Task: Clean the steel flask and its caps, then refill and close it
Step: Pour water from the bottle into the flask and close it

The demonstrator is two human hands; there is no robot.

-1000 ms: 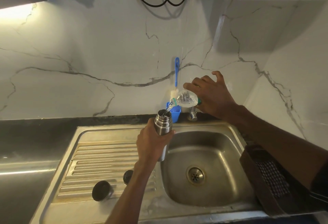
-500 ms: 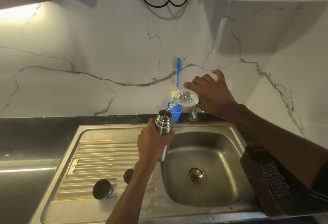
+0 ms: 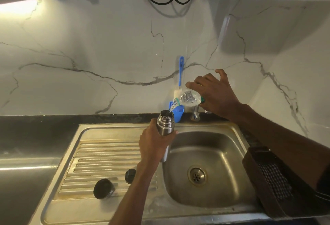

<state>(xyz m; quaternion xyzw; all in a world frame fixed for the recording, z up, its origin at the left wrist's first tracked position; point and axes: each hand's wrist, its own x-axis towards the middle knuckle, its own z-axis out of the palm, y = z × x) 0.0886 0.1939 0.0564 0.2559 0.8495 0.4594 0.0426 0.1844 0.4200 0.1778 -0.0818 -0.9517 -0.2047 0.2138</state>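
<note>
My left hand [image 3: 153, 144] grips the steel flask [image 3: 165, 124] upright over the left rim of the sink basin [image 3: 223, 185], its mouth uncovered. My right hand [image 3: 216, 96] holds a clear plastic bottle [image 3: 189, 98] tilted neck-down to the left, and a thin stream of water runs from it into the flask's mouth. Two dark caps lie on the ribbed drainboard [image 3: 100, 155]: a larger cap [image 3: 104, 188] at the front left and a smaller cap [image 3: 130, 175] beside my left forearm.
A blue holder [image 3: 178, 113] with a blue-handled brush [image 3: 180, 71] stands at the wall behind the flask. The tap [image 3: 196, 114] is under my right hand. A dark mesh basket [image 3: 271, 180] sits at the sink's right edge. Black counter [image 3: 35, 132] lies to the left.
Both hands stay almost still while water keeps pouring from the bottle into the flask. The view has shifted slightly.
</note>
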